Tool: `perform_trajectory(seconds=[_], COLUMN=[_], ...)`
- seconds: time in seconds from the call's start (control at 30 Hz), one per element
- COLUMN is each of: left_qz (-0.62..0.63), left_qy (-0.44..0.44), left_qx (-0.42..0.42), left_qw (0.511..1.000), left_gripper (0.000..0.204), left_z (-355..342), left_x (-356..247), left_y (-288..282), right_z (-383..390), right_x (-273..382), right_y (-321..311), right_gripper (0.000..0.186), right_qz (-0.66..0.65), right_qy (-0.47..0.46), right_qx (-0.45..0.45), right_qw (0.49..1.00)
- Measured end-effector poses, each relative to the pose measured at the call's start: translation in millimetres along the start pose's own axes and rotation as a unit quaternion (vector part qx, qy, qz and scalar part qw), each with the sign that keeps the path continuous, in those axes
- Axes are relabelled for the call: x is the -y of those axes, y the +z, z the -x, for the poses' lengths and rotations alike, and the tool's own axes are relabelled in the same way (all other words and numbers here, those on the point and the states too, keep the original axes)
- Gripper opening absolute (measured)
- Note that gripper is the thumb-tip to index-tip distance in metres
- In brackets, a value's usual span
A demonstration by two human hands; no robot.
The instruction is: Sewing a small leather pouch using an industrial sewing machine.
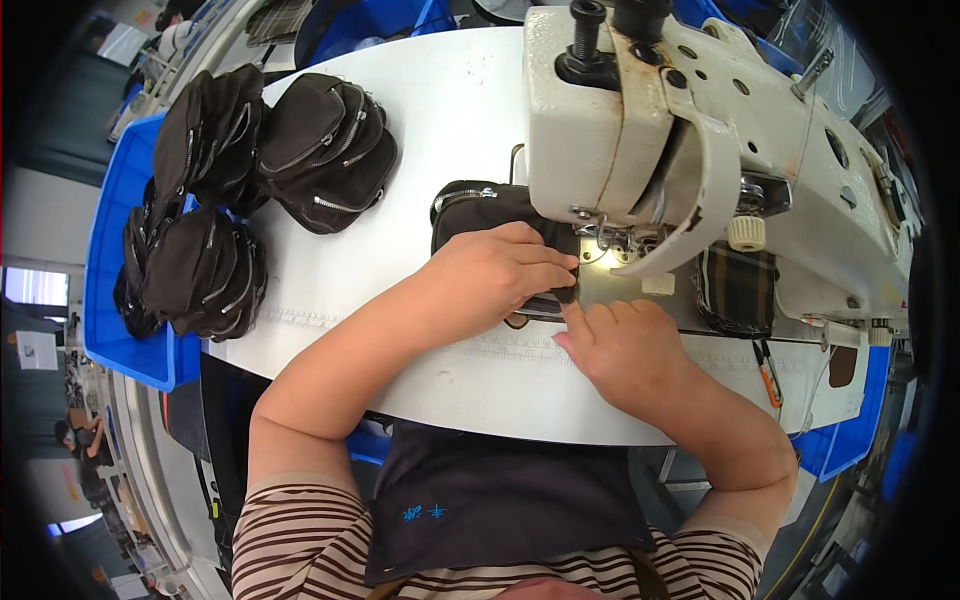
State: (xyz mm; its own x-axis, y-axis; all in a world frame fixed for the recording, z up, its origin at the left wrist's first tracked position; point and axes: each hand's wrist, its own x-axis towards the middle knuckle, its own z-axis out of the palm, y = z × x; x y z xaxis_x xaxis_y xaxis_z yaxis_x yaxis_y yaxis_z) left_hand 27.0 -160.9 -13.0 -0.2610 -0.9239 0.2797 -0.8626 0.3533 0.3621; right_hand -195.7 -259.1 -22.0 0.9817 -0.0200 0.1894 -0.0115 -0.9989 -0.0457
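Left hand [487,277] over 1 black pouch [468,216], fingers nearly straight; right hand [632,352] half-curled at pouch edge (grip hard to tell).

Head-worn fisheye, looking down, close above white table [440,90]

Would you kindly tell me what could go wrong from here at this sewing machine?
The left hand and right hand are close to the needle plate of the sewing machine, so a fingertip might get caught. The dark zippered pouch under the left hand could shift out of line. The piled pouches at the left might slide into the blue bin.
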Motion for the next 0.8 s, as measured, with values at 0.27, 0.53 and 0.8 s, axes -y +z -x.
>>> perform_trajectory(seconds=[0.27,0.53,0.8], left_qz=[-0.003,0.017,0.021], left_qy=[-0.025,-0.047,-0.054], left_qx=[-0.01,-0.037,-0.016], left_qw=[1.0,0.998,0.998], left_gripper=[0.033,0.023,0.015], left_z=[-5,-11,-8], left_x=[11,2,7], left_y=[3,-2,-3], right_z=[-5,-5,-2], right_x=[-6,-10,-11], right_y=[6,7,11], right_gripper=[0.032,0.03,0.043], right_qz=[0.021,0.001,0.003], right_qy=[0.042,0.053,0.008], right_qx=[-0.028,-0.039,-0.06], right_qw=[0.999,0.998,0.998])
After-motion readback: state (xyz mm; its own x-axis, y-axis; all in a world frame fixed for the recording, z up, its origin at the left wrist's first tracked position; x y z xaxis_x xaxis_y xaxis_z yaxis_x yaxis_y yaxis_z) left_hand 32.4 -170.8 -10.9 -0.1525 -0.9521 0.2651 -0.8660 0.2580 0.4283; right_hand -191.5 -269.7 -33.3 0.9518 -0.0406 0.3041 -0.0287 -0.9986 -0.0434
